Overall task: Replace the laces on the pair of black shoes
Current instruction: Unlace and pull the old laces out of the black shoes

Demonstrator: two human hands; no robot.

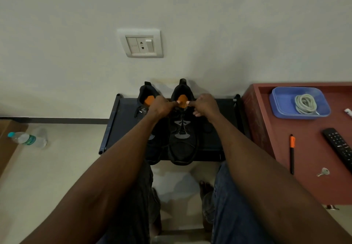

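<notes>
Reaching forward in the head view, left hand (162, 106) and right hand (204, 105) both have fingers curled, pinching at the collar of the right black shoe (182, 139); whether they pinch lace cannot be told. It sits beside the left black shoe (147, 99) on a dark low rack (123, 125) against the wall. A coiled grey lace (305, 103) lies in a blue tray (282, 106) on the red tabletop (304, 167), near a pen (292, 152), remote (338, 146) and key (323, 171).

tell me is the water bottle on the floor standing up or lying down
Lying down. The plastic water bottle rests on its side on the floor at the left, its teal cap pointing left.
</notes>
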